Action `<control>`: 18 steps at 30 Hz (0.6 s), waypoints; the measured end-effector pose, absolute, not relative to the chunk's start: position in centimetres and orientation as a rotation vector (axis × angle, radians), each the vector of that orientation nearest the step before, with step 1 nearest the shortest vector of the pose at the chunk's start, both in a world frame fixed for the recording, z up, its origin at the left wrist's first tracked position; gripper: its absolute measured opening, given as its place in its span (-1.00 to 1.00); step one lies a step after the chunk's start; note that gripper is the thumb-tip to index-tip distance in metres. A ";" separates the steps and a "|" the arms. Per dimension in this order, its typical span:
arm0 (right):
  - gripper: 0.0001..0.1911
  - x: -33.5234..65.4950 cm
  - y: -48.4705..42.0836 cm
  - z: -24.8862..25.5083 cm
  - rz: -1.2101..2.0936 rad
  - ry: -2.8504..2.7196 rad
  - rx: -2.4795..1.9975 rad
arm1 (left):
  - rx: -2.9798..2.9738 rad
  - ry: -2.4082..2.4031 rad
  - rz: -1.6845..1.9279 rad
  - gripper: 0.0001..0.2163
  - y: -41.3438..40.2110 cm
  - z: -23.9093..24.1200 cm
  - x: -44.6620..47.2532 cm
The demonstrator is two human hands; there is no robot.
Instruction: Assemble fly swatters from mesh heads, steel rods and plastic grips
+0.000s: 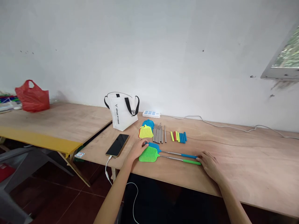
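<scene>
Two assembled fly swatters lie side by side near the table's front edge, heads to the left. The blue fly swatter point(189, 156) is the farther one; the green fly swatter point(149, 154) partly covers its head. My left hand point(139, 148) pinches the left edge of the blue head. At the other end, my right hand point(207, 160) has its fingers closed at the tip of the blue handle, close to the green handle's end. Behind them lie loose yellow swatter heads point(146, 132), blue swatter heads point(149, 123), several metal rods point(158, 133) and several coloured handle grips point(179, 137).
A phone point(117, 145) with a white charging cable point(106, 171) lies left of my left hand. Behind it stands a white bag point(123, 113), beside a power strip point(151, 114) at the wall. A red plastic bag point(32, 97) sits on the adjoining left table point(70, 116).
</scene>
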State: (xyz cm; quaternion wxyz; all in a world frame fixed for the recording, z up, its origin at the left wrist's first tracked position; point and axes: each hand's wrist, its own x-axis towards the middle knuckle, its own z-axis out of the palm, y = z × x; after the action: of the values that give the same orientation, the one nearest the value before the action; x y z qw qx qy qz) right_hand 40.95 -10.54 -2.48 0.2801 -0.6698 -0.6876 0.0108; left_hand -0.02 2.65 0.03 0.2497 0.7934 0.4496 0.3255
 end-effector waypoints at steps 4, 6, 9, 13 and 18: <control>-0.58 40.9 -10.4 -2.3 0.102 -1.833 -1.728 | 2.167 1.237 0.885 -0.81 2.7 0.0 0.0; -0.55 40.3 -10.5 -1.8 0.163 -1.846 -1.680 | 2.179 1.236 0.884 -0.81 2.7 0.0 0.0; -0.59 38.7 -10.6 -1.1 0.232 -1.943 -1.618 | 2.176 1.257 0.891 -0.77 2.7 -0.1 0.0; -0.63 36.1 -10.7 -0.8 0.196 -2.099 -1.563 | 2.146 1.281 0.900 -0.69 2.7 -0.2 -0.1; -0.62 34.7 -10.5 -0.7 0.151 -2.127 -1.541 | 2.122 1.254 0.881 -0.72 2.7 -0.2 -0.2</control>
State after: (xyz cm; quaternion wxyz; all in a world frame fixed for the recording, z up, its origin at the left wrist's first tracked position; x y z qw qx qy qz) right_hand 34.68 -10.49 -0.69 0.2528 -0.5667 -0.7822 0.0556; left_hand -0.20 2.71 -0.22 0.2589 0.7831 0.4627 0.3249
